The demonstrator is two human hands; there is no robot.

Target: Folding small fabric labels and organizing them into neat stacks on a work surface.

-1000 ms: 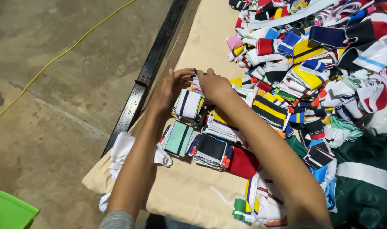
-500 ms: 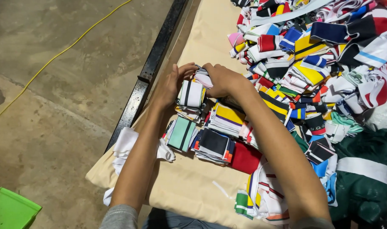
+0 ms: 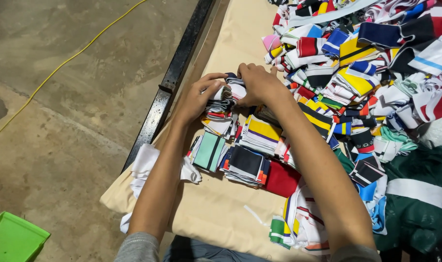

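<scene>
My left hand (image 3: 195,99) and my right hand (image 3: 259,83) press from both sides on a small stack of folded striped knit bands (image 3: 223,103) near the left edge of a table covered in beige cloth (image 3: 221,208). Both hands grip the stack. Just in front of it lie sorted stacks: a mint green one (image 3: 209,151), a black and blue one (image 3: 245,164), a yellow and white one (image 3: 260,133) and a red piece (image 3: 282,178). A big loose heap of multicoloured striped bands (image 3: 366,68) spreads to the right of my right hand.
A black metal rail (image 3: 175,77) runs along the table's left side above the concrete floor. A yellow cable (image 3: 70,56) crosses the floor. A green plastic bin (image 3: 12,238) sits at the bottom left. White cloth (image 3: 145,162) hangs at the table edge; dark green fabric (image 3: 415,204) lies right.
The view has shifted a little, so the stack sits higher in the frame. My hands have closed tighter around the folded stack, squeezing it together.
</scene>
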